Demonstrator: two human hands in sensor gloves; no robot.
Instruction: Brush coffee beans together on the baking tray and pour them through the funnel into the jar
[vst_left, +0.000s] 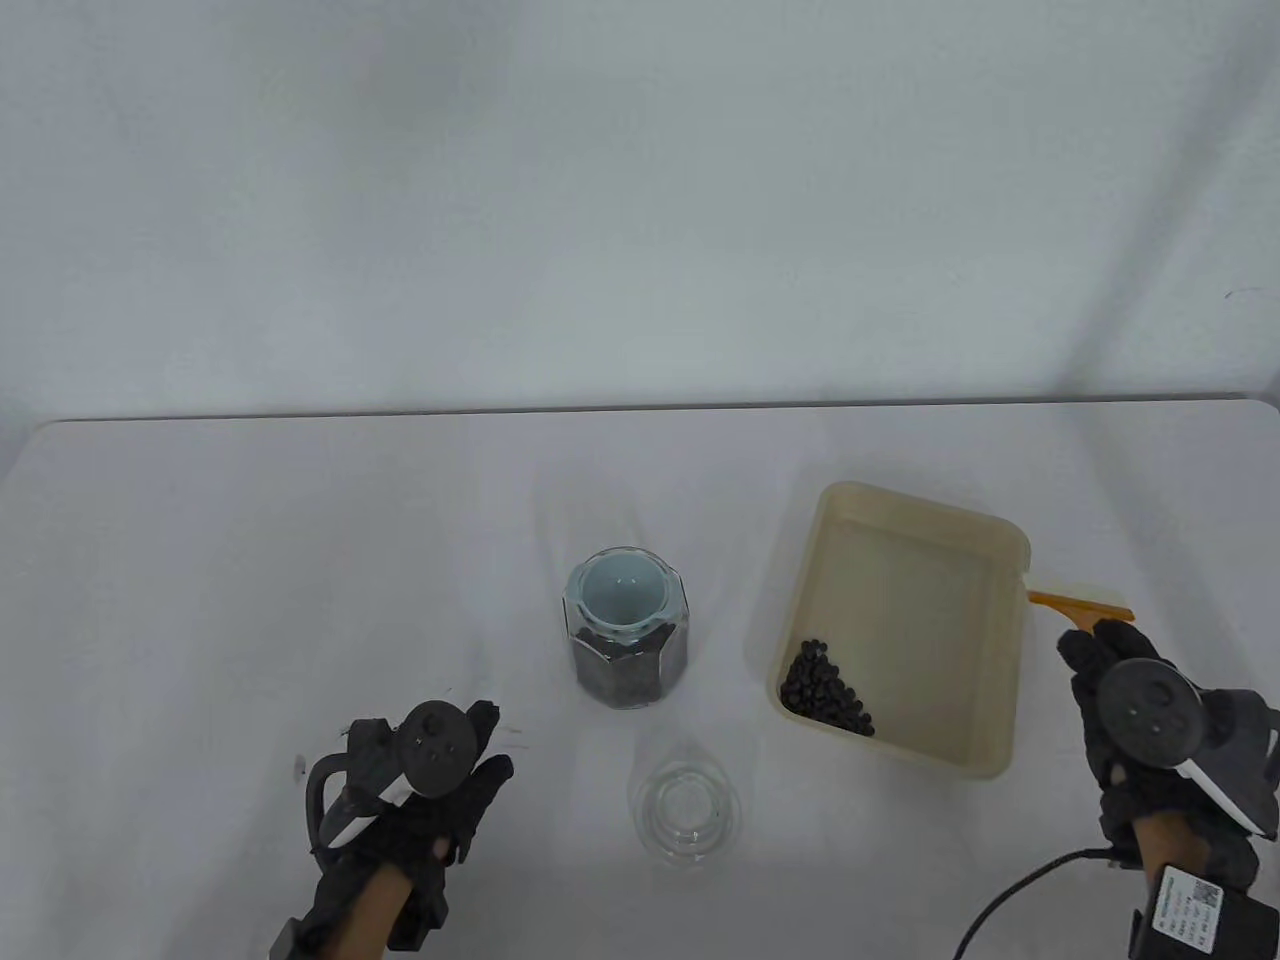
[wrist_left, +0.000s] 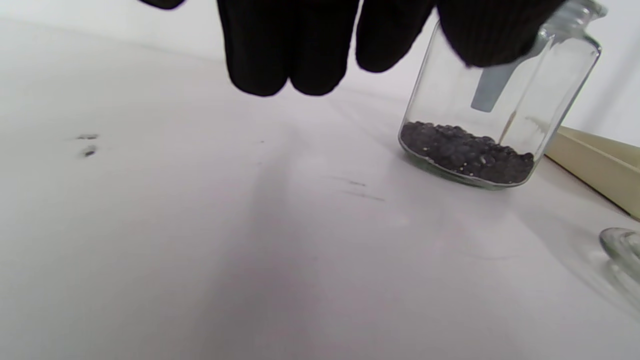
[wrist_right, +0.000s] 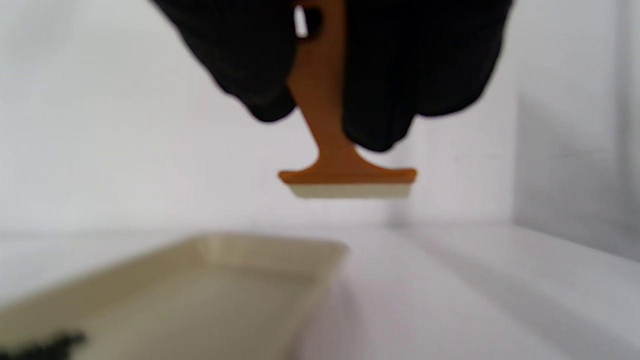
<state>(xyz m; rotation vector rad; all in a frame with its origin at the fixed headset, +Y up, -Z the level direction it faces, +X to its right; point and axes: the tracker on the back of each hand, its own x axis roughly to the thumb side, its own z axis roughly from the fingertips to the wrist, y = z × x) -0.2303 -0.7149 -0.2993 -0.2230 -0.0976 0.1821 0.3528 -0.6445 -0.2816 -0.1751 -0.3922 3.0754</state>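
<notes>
A cream baking tray (vst_left: 1005, 560) lies right of centre, with a pile of dark coffee beans (vst_left: 825, 692) gathered in its near left corner. A glass jar (vst_left: 628, 640) at centre holds beans at its bottom (wrist_left: 467, 152) and carries a pale funnel (vst_left: 622, 595) in its mouth. My right hand (vst_left: 1125, 690) grips the handle of an orange brush (vst_left: 1085, 607) just right of the tray; the brush (wrist_right: 345, 172) hangs above the table, bristles pointing away. My left hand (vst_left: 450, 765) hovers low left of the jar, fingers (wrist_left: 287, 55) relaxed and empty.
A clear glass lid (vst_left: 685, 812) lies on the table in front of the jar, its edge (wrist_left: 622, 247) near my left hand. A black cable (vst_left: 1020, 895) trails from my right wrist. The white table ends at a pale wall behind.
</notes>
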